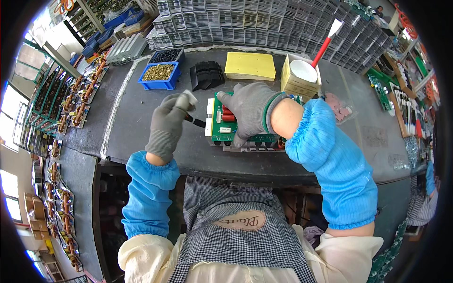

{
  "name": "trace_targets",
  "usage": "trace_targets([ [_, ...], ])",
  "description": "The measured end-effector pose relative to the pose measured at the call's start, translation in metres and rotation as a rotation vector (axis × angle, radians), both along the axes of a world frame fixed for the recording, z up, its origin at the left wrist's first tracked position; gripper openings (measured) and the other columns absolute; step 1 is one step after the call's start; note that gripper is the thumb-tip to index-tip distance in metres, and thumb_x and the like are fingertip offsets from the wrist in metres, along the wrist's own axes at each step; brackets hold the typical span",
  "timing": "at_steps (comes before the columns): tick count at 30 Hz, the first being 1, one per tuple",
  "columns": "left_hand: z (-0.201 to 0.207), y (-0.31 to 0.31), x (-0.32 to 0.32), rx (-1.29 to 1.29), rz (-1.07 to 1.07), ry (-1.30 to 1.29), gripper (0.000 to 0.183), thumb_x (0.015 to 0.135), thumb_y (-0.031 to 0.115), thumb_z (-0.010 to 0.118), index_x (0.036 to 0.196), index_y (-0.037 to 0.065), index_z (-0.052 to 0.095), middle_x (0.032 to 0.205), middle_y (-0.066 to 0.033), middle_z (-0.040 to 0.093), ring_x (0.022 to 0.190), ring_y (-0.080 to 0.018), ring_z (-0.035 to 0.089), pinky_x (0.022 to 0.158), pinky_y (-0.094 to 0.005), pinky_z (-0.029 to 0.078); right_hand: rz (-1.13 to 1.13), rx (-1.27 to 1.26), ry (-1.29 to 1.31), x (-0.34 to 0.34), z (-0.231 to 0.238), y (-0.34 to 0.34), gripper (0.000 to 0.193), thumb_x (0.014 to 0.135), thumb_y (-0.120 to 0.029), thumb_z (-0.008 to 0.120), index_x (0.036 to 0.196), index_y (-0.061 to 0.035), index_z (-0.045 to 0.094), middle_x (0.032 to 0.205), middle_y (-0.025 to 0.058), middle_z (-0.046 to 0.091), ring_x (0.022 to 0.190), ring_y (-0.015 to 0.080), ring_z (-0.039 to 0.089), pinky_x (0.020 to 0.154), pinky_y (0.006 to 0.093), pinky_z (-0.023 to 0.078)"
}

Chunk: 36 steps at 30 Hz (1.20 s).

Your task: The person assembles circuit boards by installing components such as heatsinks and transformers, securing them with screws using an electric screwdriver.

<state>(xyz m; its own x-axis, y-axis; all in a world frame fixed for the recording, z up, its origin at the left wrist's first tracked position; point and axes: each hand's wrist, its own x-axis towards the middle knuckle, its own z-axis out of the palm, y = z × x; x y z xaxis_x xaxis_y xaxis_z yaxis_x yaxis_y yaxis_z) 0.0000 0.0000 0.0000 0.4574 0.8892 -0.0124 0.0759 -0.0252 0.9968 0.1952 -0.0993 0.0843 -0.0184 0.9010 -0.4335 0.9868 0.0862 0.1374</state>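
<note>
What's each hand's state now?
Left hand: closed, holding a small whitish object.
Right hand: open, spread over the green circuit board.

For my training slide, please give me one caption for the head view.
Gloved right hand spread over a green circuit board; gloved left hand, beside it, holding a small pale object.

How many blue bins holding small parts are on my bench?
2: a blue bin of gold-coloured pieces, and another bin behind it with black pieces. Others could be hidden.

I could pass over the workbench (pixel 130 120) left of the left hand (pixel 167 125); blue bin (pixel 158 85) and cardboard box (pixel 295 87) obstruct farther back.
</note>
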Motion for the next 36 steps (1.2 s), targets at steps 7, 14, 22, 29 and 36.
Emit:
trace_targets([
  [7, 0.009, -0.023, 0.025, 0.497, -0.167, 0.482, 0.04, 0.1, 0.027, 0.062, 0.093, -0.011, 0.07, 0.105, -0.0109, 0.063, 0.086, -0.022, 0.068, 0.077, -0.0361, 0.053, -0.016, 0.001, 0.025, 0.002, -0.006, -0.002, 0.122, 0.061, -0.056, 0.089, 0.158, -0.0053, 0.036, 0.123, 0.0211, 0.063, 0.104, 0.0331, 0.07, 0.089, 0.0413, 0.058],
  [14, 0.011, -0.025, 0.034, 0.793, -0.195, 0.653, 0.033, 0.097, 0.029, 0.064, 0.091, -0.002, 0.073, 0.098, -0.0138, 0.066, 0.085, -0.0318, 0.067, 0.078, -0.04, 0.053, 0.007, 0.009, 0.03, 0.002, -0.004, -0.002, 0.124, 0.061, -0.058, 0.089, 0.159, -0.0038, 0.035, 0.121, 0.0213, 0.064, 0.104, 0.0334, 0.07, 0.088, 0.0415, 0.058],
  [22, 0.006, -0.034, 0.043, 1.083, -0.11, 0.704, 0.031, 0.095, 0.027, 0.067, 0.084, -0.002, 0.072, 0.097, -0.0117, 0.067, 0.084, -0.0325, 0.067, 0.077, -0.0417, 0.053, 0.001, -0.045, 0.016, 0.003, -0.005, -0.001, 0.121, 0.062, -0.058, 0.088, 0.157, -0.0037, 0.038, 0.12, 0.021, 0.066, 0.104, 0.0339, 0.07, 0.087, 0.0425, 0.059],
  [29, 0.013, -0.023, 0.034, 0.849, -0.182, 0.596, 0.029, 0.094, 0.022, 0.068, 0.082, -0.005, 0.071, 0.094, -0.0163, 0.065, 0.081, -0.0326, 0.065, 0.076, -0.0406, 0.052, 0.016, -0.001, 0.03, 0.006, -0.011, -0.001, 0.121, 0.061, -0.056, 0.09, 0.157, -0.0043, 0.039, 0.118, 0.0209, 0.066, 0.103, 0.0332, 0.07, 0.085, 0.042, 0.06],
  [36, 0.011, -0.028, 0.04, 1.007, -0.187, 0.635, 0.027, 0.094, 0.021, 0.068, 0.084, -0.004, 0.07, 0.093, -0.0159, 0.065, 0.085, -0.0331, 0.065, 0.077, -0.042, 0.052, 0.028, 0.061, 0.077, 0.009, -0.011, -0.004, 0.117, 0.059, -0.056, 0.091, 0.153, -0.0039, 0.045, 0.113, 0.0204, 0.068, 0.1, 0.0342, 0.071, 0.084, 0.043, 0.06],
])
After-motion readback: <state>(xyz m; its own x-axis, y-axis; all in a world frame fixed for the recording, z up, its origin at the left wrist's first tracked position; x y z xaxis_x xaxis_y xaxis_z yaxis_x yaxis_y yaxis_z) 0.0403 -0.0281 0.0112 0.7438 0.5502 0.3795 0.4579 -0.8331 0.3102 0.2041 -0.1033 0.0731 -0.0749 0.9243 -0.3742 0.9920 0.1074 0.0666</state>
